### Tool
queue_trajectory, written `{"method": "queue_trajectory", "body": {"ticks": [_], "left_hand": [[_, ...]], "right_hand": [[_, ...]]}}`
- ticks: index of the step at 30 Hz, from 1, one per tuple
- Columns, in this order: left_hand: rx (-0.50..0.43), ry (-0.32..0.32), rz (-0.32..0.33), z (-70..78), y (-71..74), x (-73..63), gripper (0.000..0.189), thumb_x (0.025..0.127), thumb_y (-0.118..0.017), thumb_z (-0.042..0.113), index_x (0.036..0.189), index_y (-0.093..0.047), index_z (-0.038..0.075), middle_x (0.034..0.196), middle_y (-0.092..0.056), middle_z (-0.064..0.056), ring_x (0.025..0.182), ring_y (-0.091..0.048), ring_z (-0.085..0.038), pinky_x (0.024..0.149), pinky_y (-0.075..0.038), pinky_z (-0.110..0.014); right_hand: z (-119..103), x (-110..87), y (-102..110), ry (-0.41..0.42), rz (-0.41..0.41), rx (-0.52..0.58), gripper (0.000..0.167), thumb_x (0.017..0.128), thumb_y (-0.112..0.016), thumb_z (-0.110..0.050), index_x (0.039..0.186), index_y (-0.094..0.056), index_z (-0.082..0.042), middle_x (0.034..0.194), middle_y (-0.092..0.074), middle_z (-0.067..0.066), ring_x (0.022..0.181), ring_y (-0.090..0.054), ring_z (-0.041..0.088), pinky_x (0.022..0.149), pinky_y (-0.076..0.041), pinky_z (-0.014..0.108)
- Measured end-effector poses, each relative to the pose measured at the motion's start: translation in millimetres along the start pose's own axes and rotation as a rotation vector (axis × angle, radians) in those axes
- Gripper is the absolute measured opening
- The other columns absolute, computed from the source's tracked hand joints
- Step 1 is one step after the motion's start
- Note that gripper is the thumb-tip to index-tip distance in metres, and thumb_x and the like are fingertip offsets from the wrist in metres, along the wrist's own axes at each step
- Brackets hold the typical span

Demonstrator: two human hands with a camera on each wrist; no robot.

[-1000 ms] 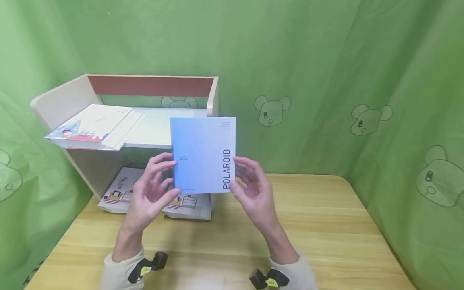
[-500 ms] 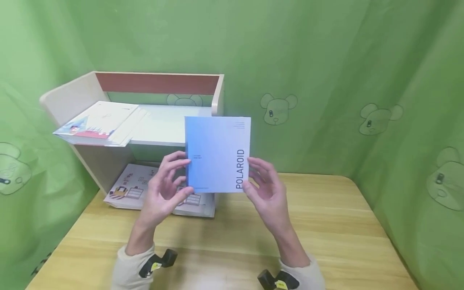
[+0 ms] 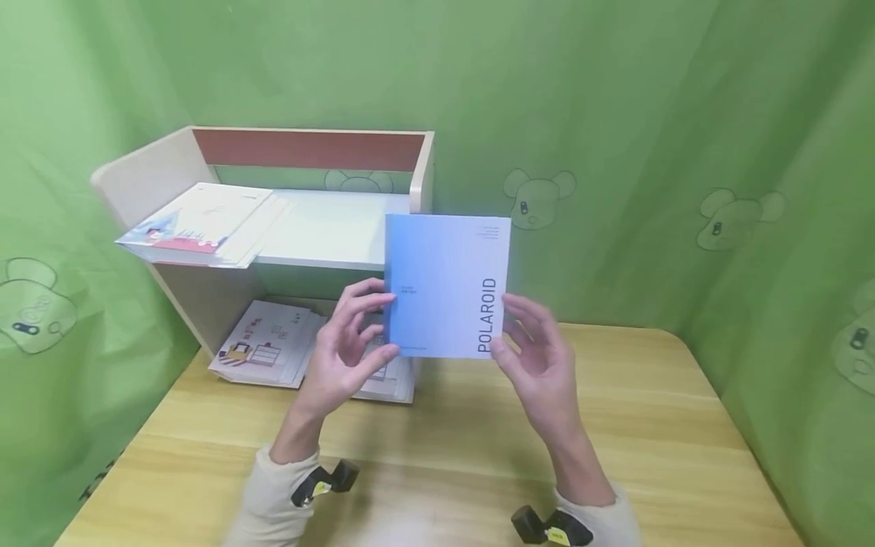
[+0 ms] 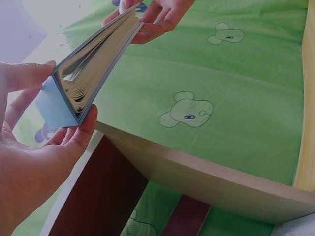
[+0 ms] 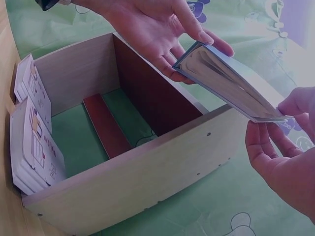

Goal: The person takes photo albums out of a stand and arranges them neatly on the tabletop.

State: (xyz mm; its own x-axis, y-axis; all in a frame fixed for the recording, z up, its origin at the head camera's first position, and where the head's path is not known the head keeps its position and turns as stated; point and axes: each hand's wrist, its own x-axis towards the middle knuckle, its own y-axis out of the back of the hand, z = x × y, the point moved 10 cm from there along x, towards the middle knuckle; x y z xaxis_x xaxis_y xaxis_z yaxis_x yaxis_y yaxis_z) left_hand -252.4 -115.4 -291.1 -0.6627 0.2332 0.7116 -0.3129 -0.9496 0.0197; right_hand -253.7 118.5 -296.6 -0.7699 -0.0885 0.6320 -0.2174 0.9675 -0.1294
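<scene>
A blue-and-white book (image 3: 444,289) marked POLAROID is held up above the table, its cover facing the head camera. My left hand (image 3: 349,342) grips its left edge, the spine side, with the thumb in front and fingers behind. At the right edge my right hand (image 3: 540,365) pinches it between thumb and fingers. In the left wrist view the book (image 4: 91,73) shows its cream page edges, slightly fanned, between stiff covers. The right wrist view has both hands on opposite edges of the book (image 5: 226,81).
Behind and left stands a two-tier shelf (image 3: 328,262). A stack of white books (image 3: 198,220) lies on its upper board. Lower down are more white books with truck drawings (image 3: 270,346). A wooden table (image 3: 615,425) extends rightward, bordered by a green curtain (image 3: 615,91).
Both hands and the book have shifted to the right across the head view and now overlap the shelf less. The shelf also appears slightly further right and higher. The grip is the same.
</scene>
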Motion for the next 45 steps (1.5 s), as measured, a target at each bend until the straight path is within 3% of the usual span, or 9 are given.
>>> {"method": "queue_trajectory", "body": {"ticks": [4,12,23,29,33,40,45], "left_hand": [[-0.004,-0.001,-0.007,-6.4,-8.5,3.9,0.055,0.088,-0.072,-0.006,0.138,-0.050,-0.011,0.153,-0.031,-0.020,0.131,-0.042,-0.036,0.097,-0.053,-0.035],[0.008,-0.018,-0.011,-4.5,-21.1,10.8,0.053,0.088,-0.072,-0.006,0.136,-0.051,-0.012,0.152,-0.033,-0.018,0.133,-0.043,-0.037,0.098,-0.052,-0.035],[-0.022,-0.035,-0.028,-11.9,-41.0,20.8,0.052,0.087,-0.073,-0.003,0.136,-0.055,-0.007,0.152,-0.034,-0.018,0.130,-0.045,-0.034,0.095,-0.052,-0.038],[-0.043,-0.021,-0.030,-18.3,-50.3,23.9,0.054,0.086,-0.073,-0.005,0.137,-0.058,-0.001,0.153,-0.035,-0.017,0.132,-0.045,-0.035,0.096,-0.052,-0.040],[-0.056,-0.022,-0.037,-20.9,-58.1,25.4,0.055,0.085,-0.072,-0.009,0.137,-0.056,-0.005,0.152,-0.036,-0.017,0.132,-0.046,-0.035,0.097,-0.053,-0.038],[-0.043,-0.009,-0.038,-27.2,-68.8,31.5,0.055,0.084,-0.071,-0.007,0.136,-0.053,-0.009,0.152,-0.037,-0.015,0.132,-0.047,-0.033,0.098,-0.054,-0.044],[-0.064,0.001,-0.033,-31.3,-75.9,30.1,0.056,0.083,-0.070,-0.007,0.136,-0.052,-0.011,0.152,-0.037,-0.015,0.133,-0.046,-0.033,0.100,-0.055,-0.045]], "right_hand": [[-2.5,-2.7,10.6,0.002,0.016,0.003,0.056,0.089,-0.054,0.024,0.142,-0.049,0.006,0.145,-0.052,0.022,0.132,-0.055,0.034,0.102,-0.055,0.039],[-8.8,-4.0,24.9,0.001,0.041,-0.010,0.057,0.089,-0.054,0.025,0.142,-0.047,0.008,0.144,-0.054,0.022,0.130,-0.056,0.035,0.101,-0.055,0.040],[-25.5,-6.5,41.3,0.088,0.031,0.034,0.055,0.089,-0.053,0.026,0.141,-0.045,0.013,0.141,-0.055,0.026,0.127,-0.058,0.035,0.098,-0.057,0.036],[-24.8,-9.1,53.3,0.054,0.064,0.003,0.055,0.089,-0.053,0.026,0.142,-0.046,0.013,0.141,-0.056,0.025,0.125,-0.058,0.034,0.099,-0.057,0.035],[-27.5,-12.3,61.6,0.039,0.087,-0.030,0.055,0.089,-0.053,0.025,0.142,-0.047,0.012,0.141,-0.056,0.024,0.126,-0.058,0.033,0.101,-0.055,0.034],[-29.9,-11.9,73.4,0.025,0.110,-0.037,0.055,0.090,-0.053,0.025,0.143,-0.046,0.012,0.140,-0.056,0.026,0.129,-0.057,0.034,0.103,-0.054,0.036],[-28.1,-16.2,83.3,-0.027,0.145,-0.080,0.055,0.090,-0.054,0.023,0.143,-0.048,0.009,0.142,-0.056,0.024,0.130,-0.057,0.033,0.105,-0.052,0.036]]}}
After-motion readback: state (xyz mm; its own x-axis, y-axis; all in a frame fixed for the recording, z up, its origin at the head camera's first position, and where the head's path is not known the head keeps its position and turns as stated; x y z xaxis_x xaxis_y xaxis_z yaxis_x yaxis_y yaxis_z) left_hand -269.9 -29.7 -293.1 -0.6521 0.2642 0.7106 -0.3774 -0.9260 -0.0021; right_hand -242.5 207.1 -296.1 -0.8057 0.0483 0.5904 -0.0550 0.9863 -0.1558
